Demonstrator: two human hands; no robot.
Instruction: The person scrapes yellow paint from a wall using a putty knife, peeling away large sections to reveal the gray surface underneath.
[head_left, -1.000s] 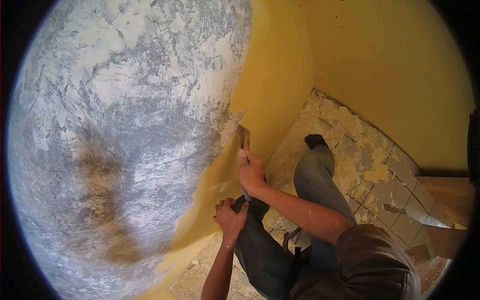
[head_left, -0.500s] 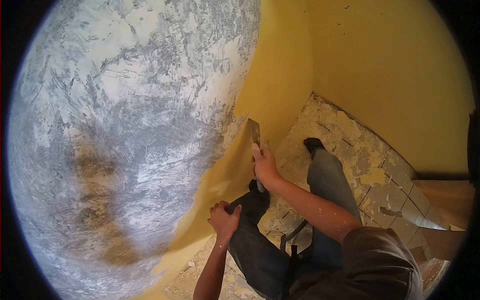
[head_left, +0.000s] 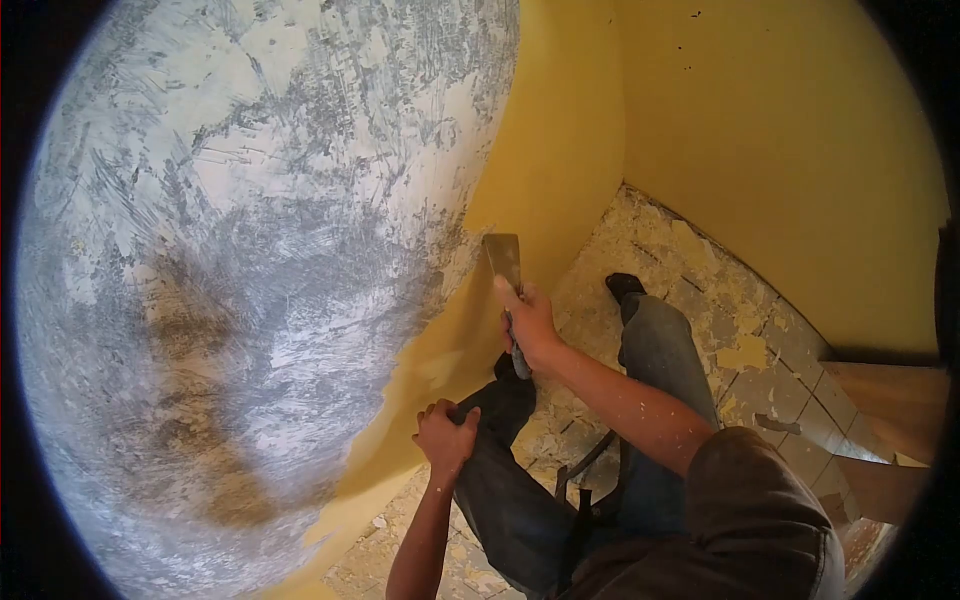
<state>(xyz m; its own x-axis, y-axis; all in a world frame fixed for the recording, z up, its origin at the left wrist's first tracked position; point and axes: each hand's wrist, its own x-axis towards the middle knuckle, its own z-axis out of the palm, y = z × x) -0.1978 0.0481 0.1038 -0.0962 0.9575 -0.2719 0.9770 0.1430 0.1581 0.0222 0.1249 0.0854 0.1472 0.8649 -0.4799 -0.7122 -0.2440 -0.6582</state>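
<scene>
My right hand (head_left: 530, 325) is wrapped round the handle of a scraper (head_left: 503, 258), its thumb pressed toward the blade. The wide metal blade points up, its edge close to the ragged border where yellow paint (head_left: 545, 150) meets the scraped grey-white wall (head_left: 300, 200). My left hand (head_left: 446, 438) has its fingers curled over my left knee (head_left: 485, 420), beside the lower strip of yellow. The scraper's handle end sticks out below my right fist.
Paint flakes and debris cover the tiled floor (head_left: 790, 400) round my feet. A second yellow wall (head_left: 780, 180) meets the scraped one at a corner on the right. Brown boards (head_left: 885, 395) lie at the right edge. My shoe (head_left: 626, 285) stands near the corner.
My right hand has shifted slightly left, and the scraper has turned so more of its blade face shows. My left hand stays on the knee.
</scene>
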